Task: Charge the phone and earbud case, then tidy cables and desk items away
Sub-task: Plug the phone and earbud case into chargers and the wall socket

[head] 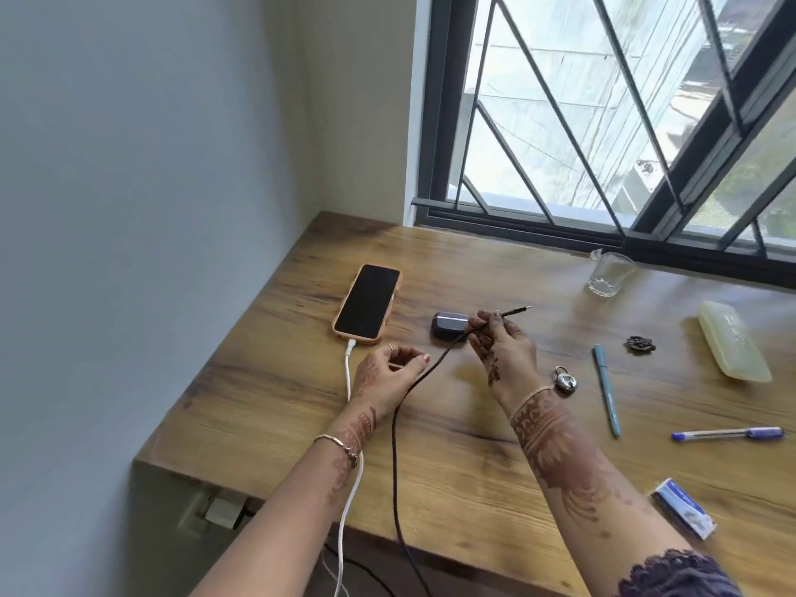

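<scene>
**Wooden desk**: dark-streaked grain, set into a room corner. **Wall**: plain pale blue-grey, along the desk's left side. **Window**: dark frame behind the desk, fitted with a **metal grille** of diagonal bars. **Wall socket**: below the desk's front-left edge.

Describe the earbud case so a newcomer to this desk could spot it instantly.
Start at the wooden desk under the window. Just right of the orange-cased phone lies the earbud case, partly behind the right hand pinching a dark cable. It is the only small, dark, rounded box there.
</scene>
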Tool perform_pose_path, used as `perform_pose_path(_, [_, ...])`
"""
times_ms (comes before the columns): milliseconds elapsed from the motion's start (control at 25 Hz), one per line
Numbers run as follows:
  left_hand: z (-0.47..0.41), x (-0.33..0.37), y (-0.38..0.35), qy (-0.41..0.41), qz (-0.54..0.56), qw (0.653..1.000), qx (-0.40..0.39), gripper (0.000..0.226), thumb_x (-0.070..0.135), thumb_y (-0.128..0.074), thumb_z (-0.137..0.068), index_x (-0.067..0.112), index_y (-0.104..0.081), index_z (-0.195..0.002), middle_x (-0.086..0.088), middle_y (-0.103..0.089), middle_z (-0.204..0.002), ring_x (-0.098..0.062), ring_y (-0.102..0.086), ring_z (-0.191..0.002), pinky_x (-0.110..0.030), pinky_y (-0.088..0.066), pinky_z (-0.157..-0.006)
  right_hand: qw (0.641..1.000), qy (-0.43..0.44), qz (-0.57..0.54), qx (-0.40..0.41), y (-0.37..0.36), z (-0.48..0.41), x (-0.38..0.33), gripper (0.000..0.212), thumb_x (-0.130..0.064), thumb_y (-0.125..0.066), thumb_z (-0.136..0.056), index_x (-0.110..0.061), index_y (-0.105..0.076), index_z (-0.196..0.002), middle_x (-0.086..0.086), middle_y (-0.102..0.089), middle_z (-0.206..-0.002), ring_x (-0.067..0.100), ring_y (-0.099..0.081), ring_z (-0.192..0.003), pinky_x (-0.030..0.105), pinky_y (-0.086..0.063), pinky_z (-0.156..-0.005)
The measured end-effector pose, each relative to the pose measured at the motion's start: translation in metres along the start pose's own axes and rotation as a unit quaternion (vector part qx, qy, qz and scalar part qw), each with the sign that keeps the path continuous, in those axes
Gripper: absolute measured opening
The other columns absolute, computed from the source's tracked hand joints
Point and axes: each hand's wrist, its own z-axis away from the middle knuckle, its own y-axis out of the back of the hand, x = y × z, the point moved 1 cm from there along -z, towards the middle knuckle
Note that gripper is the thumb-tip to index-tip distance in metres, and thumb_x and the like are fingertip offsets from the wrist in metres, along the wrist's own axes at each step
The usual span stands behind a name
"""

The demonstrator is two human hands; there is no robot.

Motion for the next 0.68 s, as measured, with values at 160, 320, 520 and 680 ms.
perform_pose_path(160, [-0.016, 0.019, -0.01, -0.02, 0.039, 0.999, 0.006, 0.017, 0.041, -0.066, -0.084, 0.025, -0.069, -0.089, 0.004, -0.068, -0.086, -0.012, -0.064, -0.085, -0.033, -0.054, -0.083, 0.993, -0.007, 0.095, -0.068, -0.006, 0.023, 0.01, 0.018, -0.019, -0.058, -0.095, -0.005, -0.067, -0.094, 0.006, -0.072, -0.074, 0.015, -0.07, -0.069, 0.026, -0.059, -0.075])
perform_pose_path(320, [-0.022, 0.028, -0.02, 0.002, 0.068, 0.997, -0.019, 0.02, 0.038, -0.065, -0.086, 0.018, -0.071, -0.083, -0.002, -0.072, -0.083, -0.014, -0.068, -0.079, -0.026, -0.055, -0.071, 0.971, -0.024, 0.205, -0.119, -0.008, 0.048, 0.028, 0.017, -0.018, -0.062, -0.092, -0.004, -0.071, -0.089, 0.012, -0.073, -0.079, 0.017, -0.071, -0.069, 0.026, -0.06, -0.071])
perform_pose_path(520, [-0.025, 0.02, -0.026, 0.031, 0.054, 0.998, -0.018, 0.023, 0.034, -0.072, -0.08, 0.012, -0.073, -0.081, 0.002, -0.07, -0.073, -0.009, -0.061, -0.063, -0.021, -0.045, -0.053, 0.941, -0.001, 0.312, -0.131, -0.006, 0.059, 0.036, 0.018, -0.019, -0.061, -0.093, -0.01, -0.072, -0.082, 0.007, -0.073, -0.076, 0.015, -0.069, -0.066, 0.023, -0.057, -0.059])
perform_pose_path(680, [-0.028, 0.016, -0.026, 0.032, 0.073, 0.997, -0.018, 0.019, 0.028, -0.073, -0.081, 0.009, -0.073, -0.084, -0.002, -0.071, -0.076, -0.01, -0.063, -0.063, -0.02, -0.051, -0.057, 0.938, 0.0, 0.323, -0.123, -0.002, 0.054, 0.037, 0.014, -0.021, -0.064, -0.091, -0.016, -0.072, -0.08, 0.0, -0.072, -0.071, 0.005, -0.066, -0.059, 0.016, -0.052, -0.052])
